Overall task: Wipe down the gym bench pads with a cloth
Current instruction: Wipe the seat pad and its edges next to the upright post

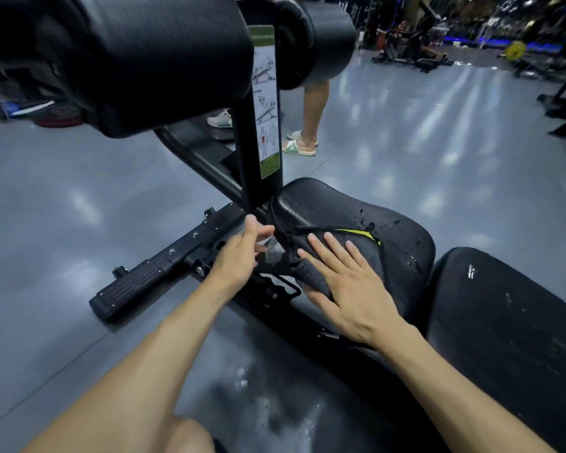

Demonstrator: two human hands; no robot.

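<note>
Head view shows two bare hands, one cloth, two flat bench pads and two round roller pads.

The right hand (350, 282) lies flat on top of the dark cloth (356, 253), with its fingers straight and spread, pressing the cloth down. So the cloth is right under this hand, and it pokes out past the fingertips and by the thumb, where it is bunched up. A thin yellow edge of the cloth shows just beyond the fingers.

The cloth rests on the seat pad (347, 210), which is under and ahead of the right hand. Small drops of water sit on the pad, past the cloth on the far side of the fingers. The second flat pad (510, 322) is off to the outer side of the right wrist, just beside the seat pad.

The left hand (242, 253) is next to the right hand, by the front edge of the seat pad. Its fingers are loose and a little bent, and they hold nothing (the thumb points up). The bunched end of the cloth is between the two hands.

High above the left hand hangs one big roller pad (138, 53). The other roller pad (321, 37) is above the right hand. A black post (258, 125) with a picture sticker stands between them.

Far ahead, a person's legs (311, 119) in sandals stand on the grey floor (438, 142).
</note>
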